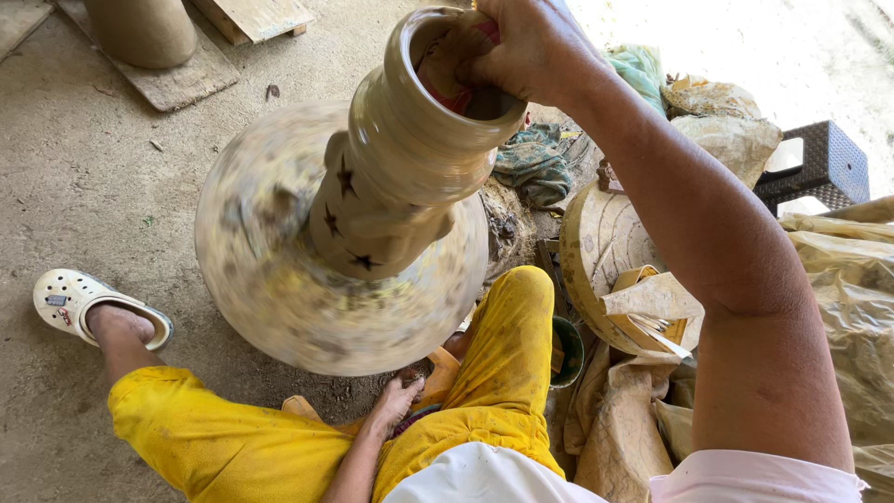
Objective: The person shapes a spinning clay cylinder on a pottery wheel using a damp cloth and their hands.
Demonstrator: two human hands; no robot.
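Gripping a red cloth (453, 93) inside the clay vase (391, 177), right hand (521, 47) clenched; left hand (396, 401) open.

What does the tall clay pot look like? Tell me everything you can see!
The tall clay pot is pale brownish-tan and looks wet and smooth. It has a narrow, ridged body, a thick rounded rim at the top, and small dark star shapes down its side. It stands on a round wheel that looks blurred, as if spinning. The right hand reaches into its mouth, pressing a reddish cloth against the inside of the rim. The left hand is down low, apart from it.
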